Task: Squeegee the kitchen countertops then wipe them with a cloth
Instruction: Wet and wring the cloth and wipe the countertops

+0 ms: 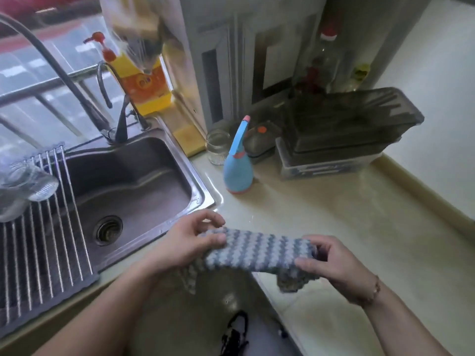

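Note:
A blue and grey patterned cloth (254,249) is stretched between both hands just above the front edge of the cream countertop (321,209). My left hand (190,240) pinches its left end, thumb on top. My right hand (331,263) grips its right end, where a crumpled corner hangs down. No squeegee is in sight.
A steel sink (133,191) with a faucet (77,80) lies to the left, a roll-up drying rack (43,240) over its left side. Behind the cloth stand a blue spray bottle (237,168), a glass jar (218,147) and a dark lidded container (344,129). A yellow soap bottle (144,80) stands by the window.

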The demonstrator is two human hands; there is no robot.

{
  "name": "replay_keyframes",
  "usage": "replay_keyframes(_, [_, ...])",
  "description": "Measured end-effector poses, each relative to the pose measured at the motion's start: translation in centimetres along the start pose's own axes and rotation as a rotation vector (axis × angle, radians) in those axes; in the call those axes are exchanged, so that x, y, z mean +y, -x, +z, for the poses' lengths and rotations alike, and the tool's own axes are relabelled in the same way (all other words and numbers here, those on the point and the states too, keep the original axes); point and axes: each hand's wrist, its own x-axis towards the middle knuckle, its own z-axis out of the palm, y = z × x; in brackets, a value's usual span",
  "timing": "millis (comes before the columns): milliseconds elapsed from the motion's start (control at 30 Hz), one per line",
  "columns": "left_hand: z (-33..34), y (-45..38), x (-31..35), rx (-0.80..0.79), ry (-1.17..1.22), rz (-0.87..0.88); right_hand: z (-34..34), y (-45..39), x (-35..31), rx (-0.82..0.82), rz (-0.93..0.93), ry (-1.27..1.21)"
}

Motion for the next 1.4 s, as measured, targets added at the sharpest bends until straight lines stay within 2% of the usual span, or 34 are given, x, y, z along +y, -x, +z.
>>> replay_keyframes(67, [-1.4, -0.8, -1.2, -0.043, 0.081, -0.067, 0.2, -1.8, -0.7, 0.053, 0.034, -0.163])
replay_keyframes(133, [-2.2, -1.4, -2.3, -0.016, 0.235, -0.077, -0.1, -3.3, -0.9, 0.132, 0.081, -0.347])
replay_keyframes(200, [-2.5, -1.8, -3.1, 0.024, 0.396, -0.113, -0.7, -4.6, -0.7, 0.136, 0.09, -0.502])
replay_keyframes(233, [-2.5, -1.8, -3.1, 0.032, 0.378, -0.118, -1.0, -5.3, -0.6, 0.125, 0.118, -0.524])
replay_keyframes(267, [-2.5, -2.0, -3.3, 0.034, 0.224, -0.105, -1.3, -6.0, -0.5, 0.125, 0.155, -0.48])
replay_keyframes(333, [-1.9, -2.6, -4.0, 0.05, -0.289, -0.014, -2.0, -7.8, -0.3, 0.165, 0.228, -0.138])
replay_keyframes(400, [-1.2, -3.3, -4.6, 0.073, -0.613, 0.09, -2.6, -9.9, -0.3, 0.201, 0.226, 0.376])
replay_keyframes(467, [-1.0, -4.0, -4.3, 0.14, -0.662, 0.109, -3.3, -12.6, -0.7, 0.255, 0.107, 0.712])
replay_keyframes(533, [-1.6, -4.8, -4.0, 0.327, -0.644, 0.163, -3.9, -15.2, -1.1, 0.367, -0.142, 0.873])
replay_keyframes(600, [-2.1, -6.0, -4.9, 0.554, -0.722, 0.302, -4.8, -17.3, -0.5, 0.484, -0.434, 1.019])
replay_keyframes(667, [-1.8, -7.1, -6.7, 0.62, -0.828, 0.38, -6.0, -18.2, 1.3, 0.507, -0.6, 1.23])
replay_keyframes(767, [-0.1, -7.4, -9.5, 0.498, -0.985, 0.392, -6.8, -18.2, 4.8, 0.345, -0.537, 1.492])
replay_keyframes(900, [0.4, -7.1, -10.8, 0.344, -0.908, 0.44, -7.9, -17.8, 6.4, 0.184, -0.449, 1.511])
replay_keyframes(967, [0.2, -7.1, -10.7, 0.28, -0.835, 0.466, -8.7, -17.8, 6.1, 0.154, -0.459, 1.531])
replay_keyframes(1067, [0.4, -6.9, -10.4, 0.234, -0.767, 0.41, -9.3, -17.5, 5.8, 0.117, -0.476, 1.565])
replay_keyframes(1167, [1.3, -6.5, -10.6, 0.203, -0.818, 0.38, -9.7, -17.1, 5.5, 0.091, -0.475, 1.581])
replay_keyframes(1400, [4.2, -5.2, -10.7, 0.239, -0.839, 0.329, -10.5, -15.6, 6.8, 0.13, -0.547, 1.549])
